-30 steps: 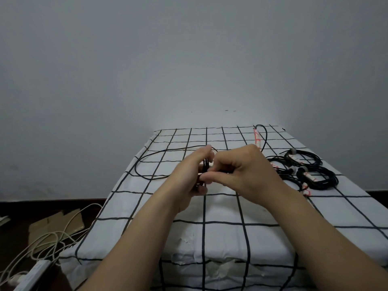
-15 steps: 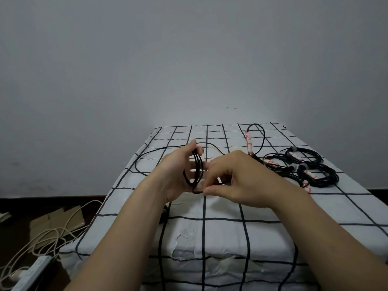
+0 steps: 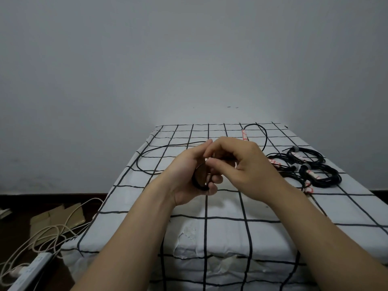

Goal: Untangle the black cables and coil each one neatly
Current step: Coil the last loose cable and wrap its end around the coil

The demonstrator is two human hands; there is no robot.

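My left hand (image 3: pixel 189 175) grips a small coil of black cable (image 3: pixel 198 182) above the checked cloth. My right hand (image 3: pixel 241 164) sits just to its right, its curled fingers pinching the same cable where it meets the coil. The loose part of that black cable (image 3: pixel 144 153) runs in a wide loop over the cloth to the left. Another length with a red-and-white tag (image 3: pixel 244 135) arcs at the far end. A pile of coiled black cables (image 3: pixel 310 166) with tags lies at the right.
The table (image 3: pixel 210 206) wears a white cloth with a black grid and stands against a grey wall. On the dark floor to the left lie cardboard (image 3: pixel 56 217), pale cords (image 3: pixel 48 232) and a white power strip (image 3: pixel 31 269).
My hands have come closer together. The coil in my left hand has turned edge-on and is more hidden by my fingers. The loose cable loop on the cloth has shifted a little.
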